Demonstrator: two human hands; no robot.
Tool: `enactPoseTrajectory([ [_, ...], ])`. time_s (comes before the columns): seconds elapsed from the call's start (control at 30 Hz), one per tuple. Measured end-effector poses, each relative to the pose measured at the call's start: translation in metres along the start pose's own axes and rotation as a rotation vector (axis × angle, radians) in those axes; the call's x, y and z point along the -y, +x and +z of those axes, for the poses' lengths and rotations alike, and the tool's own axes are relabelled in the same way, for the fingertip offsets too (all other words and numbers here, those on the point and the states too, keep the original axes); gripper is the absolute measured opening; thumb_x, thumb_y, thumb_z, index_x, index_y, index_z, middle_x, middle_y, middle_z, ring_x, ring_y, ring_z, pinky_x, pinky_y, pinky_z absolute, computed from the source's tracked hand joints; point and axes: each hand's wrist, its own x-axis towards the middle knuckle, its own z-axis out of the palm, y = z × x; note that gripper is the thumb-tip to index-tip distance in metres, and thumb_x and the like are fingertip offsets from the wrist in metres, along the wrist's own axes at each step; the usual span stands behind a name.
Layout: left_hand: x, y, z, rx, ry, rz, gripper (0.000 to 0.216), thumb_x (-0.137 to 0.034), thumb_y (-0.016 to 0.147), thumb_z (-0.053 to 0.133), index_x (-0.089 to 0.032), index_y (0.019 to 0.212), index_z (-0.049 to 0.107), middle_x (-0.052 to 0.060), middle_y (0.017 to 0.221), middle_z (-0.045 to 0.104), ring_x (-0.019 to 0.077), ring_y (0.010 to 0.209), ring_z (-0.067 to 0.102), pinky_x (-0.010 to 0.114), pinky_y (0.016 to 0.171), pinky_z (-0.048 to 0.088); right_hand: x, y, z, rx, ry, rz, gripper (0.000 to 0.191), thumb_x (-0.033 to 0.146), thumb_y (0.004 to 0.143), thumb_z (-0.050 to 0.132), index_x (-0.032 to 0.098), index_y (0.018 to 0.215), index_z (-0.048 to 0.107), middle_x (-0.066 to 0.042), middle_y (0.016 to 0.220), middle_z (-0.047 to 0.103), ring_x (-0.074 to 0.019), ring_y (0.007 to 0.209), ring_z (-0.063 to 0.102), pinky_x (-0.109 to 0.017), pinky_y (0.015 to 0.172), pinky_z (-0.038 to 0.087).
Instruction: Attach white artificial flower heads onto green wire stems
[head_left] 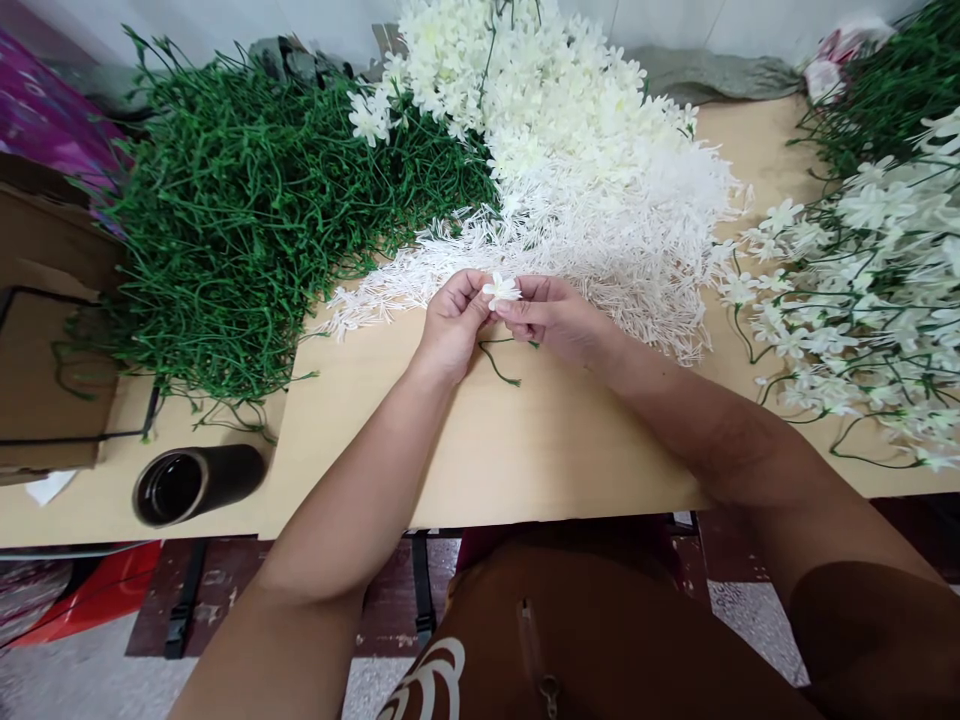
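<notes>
One flower sits pinched at the meeting of my left hand and my right hand, out ahead of me over the counter. Both hands are drawn in close, thumb against fingers with hardly a gap, and each seems to have hold of the flower; neither is nearer to it than the other. Its petals show above my thumbs and spread toward the right hand, while its base is tucked among my fingertips (so I cannot tell its exact axis there). A thin green stem shows just below my hands, bending down and rightward, back toward me; whether it joins the flower is hidden by my grip. Straight beyond lie the white stalks, just past my knuckles, with the blossoms heaped behind them. The green heap is off beyond my left hand, and the stemmed flowers lie well out past my right arm. A dark cup lies on its side near my left forearm.
</notes>
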Motion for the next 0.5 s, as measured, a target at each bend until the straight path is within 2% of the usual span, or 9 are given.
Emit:
enactPoseTrajectory([
  [0.13, 0.000, 0.001, -0.002, 0.029, -0.001, -0.010, 0.038, -0.041, 0.071, 0.084, -0.020, 0.070, 0.053, -0.004, 0.063, 0.056, 0.0081, 0.054, 0.050, 0.022, 0.054, 0.043, 0.002, -0.001, -0.002, 0.022, -0.023, 0.011, 0.048, 0.052, 0.066, 0.086, 0.015, 0.070, 0.057, 0.006, 0.053, 0.050, -0.0041, 0.050, 0.042, -0.019, 0.045, 0.031],
  [0.27, -0.001, 0.004, -0.007, 0.056, 0.058, 0.029, 0.040, -0.046, 0.069, 0.085, -0.019, 0.069, 0.055, -0.003, 0.062, 0.055, 0.0088, 0.055, 0.051, 0.023, 0.053, 0.042, 0.001, 0.001, -0.002, -0.032, -0.108, -0.012, 0.053, 0.059, 0.064, 0.084, 0.017, 0.074, 0.054, 0.005, 0.056, 0.056, -0.0040, 0.051, 0.046, -0.018, 0.047, 0.036],
  [0.5, 0.004, 0.006, -0.011, 0.071, 0.229, 0.127, 0.046, -0.060, 0.068, 0.080, -0.019, 0.070, 0.057, -0.003, 0.061, 0.054, 0.0092, 0.054, 0.047, 0.023, 0.052, 0.038, -0.001, 0.006, -0.013, -0.086, -0.269, -0.134, 0.049, 0.054, 0.067, 0.084, 0.019, 0.077, 0.052, 0.007, 0.060, 0.055, -0.0048, 0.054, 0.050, -0.019, 0.052, 0.043],
])
